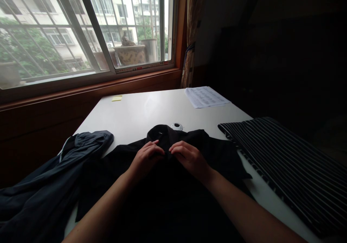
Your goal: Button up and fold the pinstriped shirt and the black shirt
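Observation:
A black collared shirt (162, 192) lies spread on the white table, its collar toward the window and its short sleeves out to both sides. Just below the collar, my left hand (148, 158) pinches the left side of the shirt's front opening. Close beside it, my right hand (191, 158) has its fingers closed on the other side of the opening, thumb and forefinger together. The fingertips of both hands nearly meet over the placket. Whether a button sits between them is too dark and small to tell.
Dark blue-grey clothing (54, 174) hangs over the table's left side. Striped black fabric (282, 163) covers the right edge. On the white table (130, 116) are printed sheets (206, 97), a yellow sticky note (116, 98) and a round cable-hole cover (177, 126). A barred window stands beyond.

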The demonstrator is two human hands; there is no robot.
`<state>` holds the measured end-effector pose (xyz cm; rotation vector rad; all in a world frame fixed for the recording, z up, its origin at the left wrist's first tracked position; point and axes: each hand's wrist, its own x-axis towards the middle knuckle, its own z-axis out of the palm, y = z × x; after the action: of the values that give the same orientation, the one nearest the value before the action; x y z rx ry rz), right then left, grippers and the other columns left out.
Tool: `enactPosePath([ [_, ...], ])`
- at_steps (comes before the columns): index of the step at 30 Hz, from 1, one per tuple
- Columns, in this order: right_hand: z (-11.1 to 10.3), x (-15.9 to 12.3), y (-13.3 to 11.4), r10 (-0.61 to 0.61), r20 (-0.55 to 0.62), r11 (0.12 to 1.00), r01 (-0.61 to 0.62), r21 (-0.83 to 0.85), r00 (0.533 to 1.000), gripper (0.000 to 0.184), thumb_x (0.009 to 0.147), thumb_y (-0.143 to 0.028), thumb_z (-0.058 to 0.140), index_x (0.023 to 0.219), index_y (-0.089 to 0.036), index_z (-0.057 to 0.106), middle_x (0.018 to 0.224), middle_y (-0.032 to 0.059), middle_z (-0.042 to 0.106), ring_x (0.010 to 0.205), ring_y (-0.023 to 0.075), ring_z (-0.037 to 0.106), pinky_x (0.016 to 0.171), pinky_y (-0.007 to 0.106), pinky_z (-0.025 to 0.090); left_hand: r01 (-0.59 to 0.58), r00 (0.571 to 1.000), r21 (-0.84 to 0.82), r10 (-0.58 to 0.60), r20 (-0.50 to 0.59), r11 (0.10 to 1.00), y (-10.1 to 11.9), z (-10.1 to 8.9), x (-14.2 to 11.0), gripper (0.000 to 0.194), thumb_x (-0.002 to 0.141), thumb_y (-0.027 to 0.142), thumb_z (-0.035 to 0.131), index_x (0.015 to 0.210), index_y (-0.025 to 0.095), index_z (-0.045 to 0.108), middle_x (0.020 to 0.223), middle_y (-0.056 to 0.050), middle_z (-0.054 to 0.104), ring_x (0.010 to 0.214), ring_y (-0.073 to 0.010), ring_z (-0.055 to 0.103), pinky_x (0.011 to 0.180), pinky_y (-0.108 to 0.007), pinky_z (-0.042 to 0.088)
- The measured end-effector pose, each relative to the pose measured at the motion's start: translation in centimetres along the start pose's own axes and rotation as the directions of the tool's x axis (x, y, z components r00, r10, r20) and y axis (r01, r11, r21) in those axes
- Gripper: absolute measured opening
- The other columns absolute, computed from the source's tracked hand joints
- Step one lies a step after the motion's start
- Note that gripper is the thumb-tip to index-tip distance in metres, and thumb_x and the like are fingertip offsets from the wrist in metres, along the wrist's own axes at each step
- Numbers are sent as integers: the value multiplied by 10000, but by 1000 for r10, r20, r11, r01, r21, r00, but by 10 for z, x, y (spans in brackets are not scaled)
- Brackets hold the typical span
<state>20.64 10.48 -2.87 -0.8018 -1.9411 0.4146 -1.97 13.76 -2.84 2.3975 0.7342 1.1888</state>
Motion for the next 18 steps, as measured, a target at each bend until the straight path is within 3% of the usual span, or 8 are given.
enactPosePath([
  [4,0,0,0,-2,19,1000,3,-3,1000,132,984,-186,540,1001,-259,648,1017,41,682,935,175,682,848,324,588,-33,999,5,33,13,999,2,0,0,53,916,169,665,942,214,674,922,-29,741,1093,-232,659,953,-387,563],
  [13,2,0,-2,-54,76,997,58,-52,996,145,980,-141,531,1011,-238,635,1011,55,675,919,172,663,814,314,576,-8,999,32,9,-31,999,3,-1,0,64,918,191,672,960,205,718,947,-59,710,975,-210,673,855,-329,572],
  [18,4,0,-5,-86,67,991,93,-95,994,145,971,-123,539,1010,-230,629,1002,61,669,889,176,648,788,317,565,47,998,-43,-49,-42,998,6,1,0,66,902,171,691,942,205,730,961,-51,682,862,-166,684,774,-274,567],
])
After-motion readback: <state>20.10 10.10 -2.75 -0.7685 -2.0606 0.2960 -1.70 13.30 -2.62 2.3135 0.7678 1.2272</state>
